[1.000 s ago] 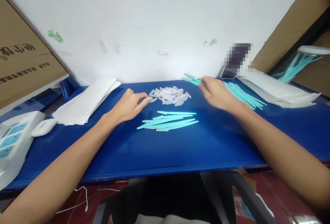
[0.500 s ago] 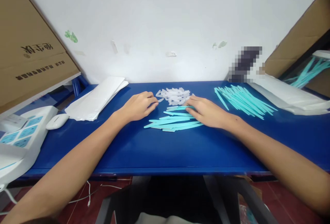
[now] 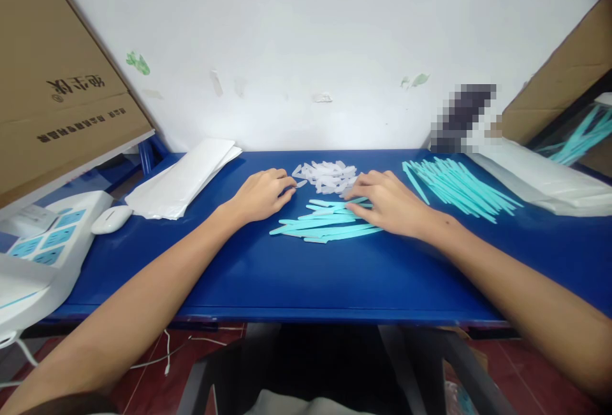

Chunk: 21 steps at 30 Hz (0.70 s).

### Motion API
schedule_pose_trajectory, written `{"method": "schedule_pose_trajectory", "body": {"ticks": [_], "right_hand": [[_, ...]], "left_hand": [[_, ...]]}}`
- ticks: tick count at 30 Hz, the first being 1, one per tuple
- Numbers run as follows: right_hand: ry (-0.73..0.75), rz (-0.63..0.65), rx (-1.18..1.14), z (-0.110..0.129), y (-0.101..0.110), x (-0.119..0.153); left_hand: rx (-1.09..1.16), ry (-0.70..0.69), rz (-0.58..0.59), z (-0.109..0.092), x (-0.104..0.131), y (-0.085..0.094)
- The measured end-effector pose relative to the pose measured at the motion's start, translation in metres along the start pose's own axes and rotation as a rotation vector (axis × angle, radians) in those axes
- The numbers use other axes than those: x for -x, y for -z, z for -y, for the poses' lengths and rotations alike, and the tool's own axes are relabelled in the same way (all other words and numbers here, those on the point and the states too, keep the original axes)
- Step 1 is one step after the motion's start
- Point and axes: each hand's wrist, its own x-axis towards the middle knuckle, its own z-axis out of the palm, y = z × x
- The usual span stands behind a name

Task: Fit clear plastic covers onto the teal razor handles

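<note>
My left hand (image 3: pixel 264 196) rests on the blue table with its fingers loosely curled and the thumb slightly apart. A small translucent cap (image 3: pixel 301 183) lies right at its fingertips; I cannot make out a grip on it. More such caps (image 3: pixel 329 176) form a loose pile between the hands. My right hand (image 3: pixel 389 203) reaches over several turquoise sticks, which look like eyebrow razors (image 3: pixel 329 231). Its thumb and forefinger are spread around the end of one razor, with no clear grip. The palm hides some razor ends.
Another heap of turquoise razors (image 3: pixel 459 187) lies to the right, beside white plastic bags (image 3: pixel 549 179). White bags (image 3: pixel 184 179) lie on the left, near a white earbud case (image 3: pixel 111 219) and a power strip (image 3: pixel 57 243). Cardboard boxes (image 3: pixel 62 39) stand at both sides.
My right hand has lifted its fingers a little, and the thumb and forefinger have parted. The left hand stays by the same cap. The whole view has shifted slightly.
</note>
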Motion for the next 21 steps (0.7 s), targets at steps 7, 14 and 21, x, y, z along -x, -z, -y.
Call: {"method": "schedule_pose_trajectory", "body": {"ticks": [7, 14, 21], "right_hand": [[-0.009, 0.123, -0.126, 0.012, 0.010, 0.000], [-0.009, 0.217, -0.318, 0.000, 0.015, 0.004], [0.050, 0.115, -0.194, -0.007, 0.005, 0.002]], "left_hand": [[0.021, 0.068, 0.016, 0.003, -0.002, 0.001], [0.108, 0.194, 0.024, 0.005, -0.001, 0.000], [0.260, -0.196, -0.063, -0.019, 0.003, 0.009]]}}
